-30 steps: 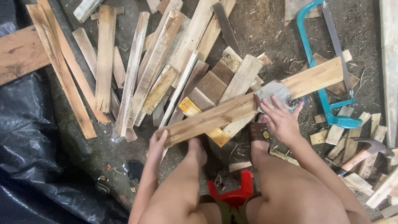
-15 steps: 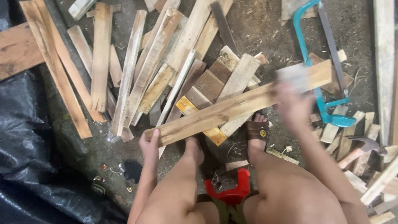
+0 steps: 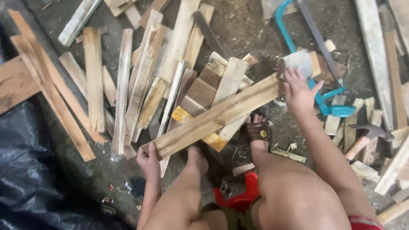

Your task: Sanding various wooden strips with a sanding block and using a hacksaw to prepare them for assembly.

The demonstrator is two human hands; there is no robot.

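Observation:
A long pale wooden plank (image 3: 217, 117) lies slanted across my lap area, low at the left, high at the right. My left hand (image 3: 149, 159) grips its lower left end. My right hand (image 3: 298, 91) presses a grey sheet of sandpaper (image 3: 298, 63) onto its upper right end. My bare left foot (image 3: 197, 158) and my sandalled right foot (image 3: 257, 130) rest under the plank.
Several loose wooden slats (image 3: 128, 85) cover the ground to the left and behind. A blue hacksaw (image 3: 315, 55) lies at the upper right, a hammer (image 3: 368, 134) at the right among offcuts. Black plastic sheet (image 3: 34, 170) fills the lower left. A red stool (image 3: 238, 198) sits under me.
My right hand with the sandpaper has slid up along the plank toward its right end. The left hand keeps hold of the lower end.

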